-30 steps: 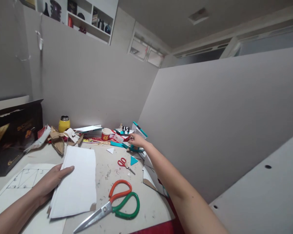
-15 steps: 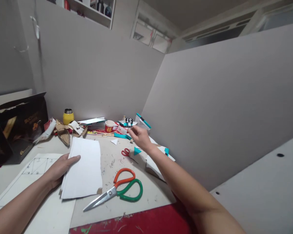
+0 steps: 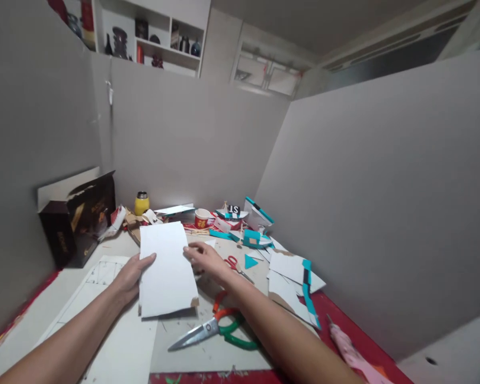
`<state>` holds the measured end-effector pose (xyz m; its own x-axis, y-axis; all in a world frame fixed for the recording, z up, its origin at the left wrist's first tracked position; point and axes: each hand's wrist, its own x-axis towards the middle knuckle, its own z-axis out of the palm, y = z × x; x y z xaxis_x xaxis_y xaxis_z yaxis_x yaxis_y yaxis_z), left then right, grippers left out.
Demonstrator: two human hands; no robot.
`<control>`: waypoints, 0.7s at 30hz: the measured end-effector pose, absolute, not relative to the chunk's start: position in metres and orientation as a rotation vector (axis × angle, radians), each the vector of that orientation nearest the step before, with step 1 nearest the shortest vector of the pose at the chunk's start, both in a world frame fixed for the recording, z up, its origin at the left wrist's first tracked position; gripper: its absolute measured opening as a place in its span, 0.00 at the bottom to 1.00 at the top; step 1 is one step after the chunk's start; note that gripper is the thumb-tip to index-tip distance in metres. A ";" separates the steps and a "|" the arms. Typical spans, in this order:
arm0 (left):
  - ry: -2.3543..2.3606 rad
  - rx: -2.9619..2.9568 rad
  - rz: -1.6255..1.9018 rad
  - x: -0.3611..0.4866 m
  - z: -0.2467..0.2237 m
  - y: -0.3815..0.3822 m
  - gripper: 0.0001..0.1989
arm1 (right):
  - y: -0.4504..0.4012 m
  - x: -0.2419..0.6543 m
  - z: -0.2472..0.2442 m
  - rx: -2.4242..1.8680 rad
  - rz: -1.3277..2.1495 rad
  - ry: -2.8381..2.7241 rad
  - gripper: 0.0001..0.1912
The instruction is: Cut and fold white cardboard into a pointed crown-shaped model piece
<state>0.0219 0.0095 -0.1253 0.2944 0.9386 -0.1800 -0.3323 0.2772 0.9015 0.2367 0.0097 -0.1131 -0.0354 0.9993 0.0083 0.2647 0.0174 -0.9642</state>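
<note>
A stack of white cardboard sheets [image 3: 166,272], torn brown at one lower corner, is tilted up over the table. My left hand [image 3: 132,277] grips its left side, thumb on the front and fingers behind. At the right edge, my right hand [image 3: 208,260] touches the sheets with bent fingers, some of them hidden. Under my right forearm lie large scissors [image 3: 202,333] with one orange and one green handle, partly covered. Small red scissors [image 3: 232,261] and a teal paper triangle [image 3: 250,261] rest just beyond my right hand.
Paper boat models [image 3: 252,238] and a red paper cup [image 3: 202,217] stand at the back. White-and-teal cardboard pieces [image 3: 292,266] lie right, near a pink glue gun-like tool [image 3: 346,344]. A drawn sheet [image 3: 104,272], dark box [image 3: 80,224] and yellow jar [image 3: 142,204] are left.
My right hand has come back from the far side of the table to the right edge of the sheets. The stack is raised slightly, and the view has swung left.
</note>
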 end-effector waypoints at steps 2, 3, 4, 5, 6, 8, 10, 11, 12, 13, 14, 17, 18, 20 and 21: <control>0.813 0.895 0.984 0.023 -0.125 0.007 0.19 | 0.008 0.233 -0.122 -1.300 1.231 -1.444 0.23; 0.796 0.903 0.969 0.024 -0.125 0.006 0.20 | 0.007 0.232 -0.125 -1.261 1.282 -1.432 0.23; 0.783 0.911 0.954 0.024 -0.125 0.004 0.21 | 0.005 0.230 -0.127 -1.224 1.315 -1.413 0.23; 0.773 0.918 0.940 0.025 -0.125 0.003 0.22 | 0.004 0.230 -0.128 -1.193 1.332 -1.388 0.23; 0.764 0.925 0.927 0.025 -0.126 0.002 0.22 | 0.003 0.229 -0.128 -1.168 1.333 -1.362 0.23; 0.744 0.942 0.898 0.026 -0.126 0.001 0.22 | 0.003 0.231 -0.125 -1.140 1.314 -1.319 0.24; 0.728 0.959 0.887 0.027 -0.126 0.001 0.22 | 0.005 0.236 -0.121 -1.153 1.292 -1.299 0.23; 0.732 0.961 0.902 0.028 -0.126 0.001 0.22 | 0.006 0.238 -0.119 -1.172 1.290 -1.300 0.22; 0.744 0.959 0.929 0.029 -0.126 0.001 0.22 | 0.007 0.241 -0.117 -1.194 1.296 -1.307 0.22; 0.764 0.952 0.963 0.029 -0.126 0.002 0.22 | 0.008 0.245 -0.115 -1.217 1.309 -1.318 0.23; 0.789 0.941 1.002 0.030 -0.126 0.002 0.22 | 0.008 0.248 -0.114 -1.236 1.326 -1.332 0.24; 0.863 0.903 1.108 0.030 -0.126 0.006 0.19 | 0.007 0.255 -0.108 -1.257 1.435 -1.429 0.24; 0.884 0.888 1.144 0.029 -0.125 0.008 0.18 | 0.006 0.257 -0.107 -1.256 1.488 -1.486 0.22; 0.914 0.858 1.204 0.029 -0.125 0.010 0.16 | 0.005 0.258 -0.106 -1.244 1.570 -1.576 0.19; 0.919 0.844 1.225 0.029 -0.125 0.010 0.16 | 0.004 0.258 -0.106 -1.235 1.585 -1.595 0.17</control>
